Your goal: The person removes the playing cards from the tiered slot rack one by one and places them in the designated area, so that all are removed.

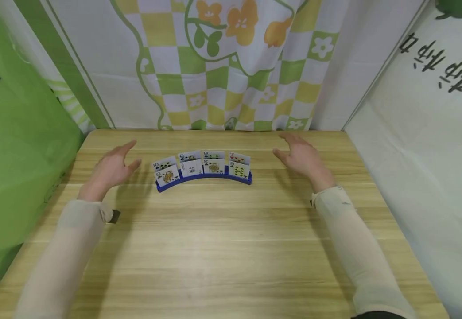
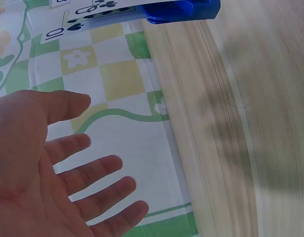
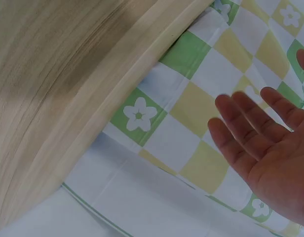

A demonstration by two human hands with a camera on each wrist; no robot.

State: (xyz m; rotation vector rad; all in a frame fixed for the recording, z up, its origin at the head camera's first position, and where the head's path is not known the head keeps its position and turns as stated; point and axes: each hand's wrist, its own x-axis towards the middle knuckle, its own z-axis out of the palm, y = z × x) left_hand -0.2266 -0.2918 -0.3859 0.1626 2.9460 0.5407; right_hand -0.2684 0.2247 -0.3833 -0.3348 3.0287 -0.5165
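Note:
A curved blue card holder (image 1: 204, 176) stands toward the far side of the table, with playing cards upright in two rows. Its front row includes a king card (image 1: 214, 167) near the middle; a seven of a red suit (image 1: 239, 157) shows behind at the right end. My left hand (image 1: 113, 168) is held over the table left of the holder, fingers spread and holding nothing. To the right of the holder, my right hand (image 1: 300, 156) is likewise empty, its fingers extended. In the left wrist view, a ten card (image 2: 68, 28) and the holder's blue end (image 2: 184, 11) appear above the thumb.
The wooden table (image 1: 215, 248) meets a checkered, flowered curtain (image 1: 231, 88) at its far edge. A green sheet (image 1: 11, 133) hangs along the left side and a white sheet (image 1: 422, 155) along the right.

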